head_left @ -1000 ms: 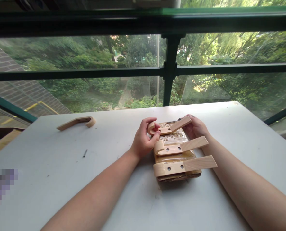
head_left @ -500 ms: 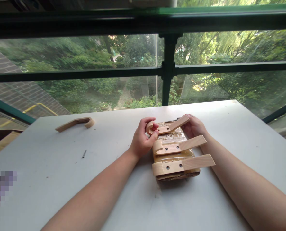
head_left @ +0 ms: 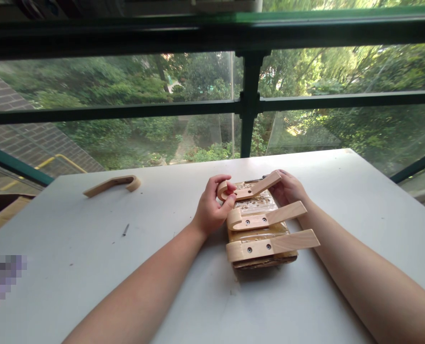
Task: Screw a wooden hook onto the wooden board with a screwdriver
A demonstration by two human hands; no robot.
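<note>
A block of cardboard (head_left: 257, 234) wrapped in shiny tape lies on the white table, with three pale wooden hooks across its top. The near hook (head_left: 259, 247) and the middle hook (head_left: 256, 220) each show two screws in their holes. On the far hook (head_left: 246, 192), two dark holes are visible. My left hand (head_left: 216, 203) is closed around its curled end, thumb against the wood. My right hand (head_left: 287, 187) is at its straight end, fingers curled and partly hidden behind it. A thin dark metal piece (head_left: 260, 179) shows beside these fingers; its kind is unclear.
Another wooden hook (head_left: 114, 183) lies at the back left of the table (head_left: 184, 296). A loose screw (head_left: 125, 230) is nearer to me. Beyond the left edge is an open cardboard box (head_left: 5, 215). Green-framed windows (head_left: 250, 105) run along the back.
</note>
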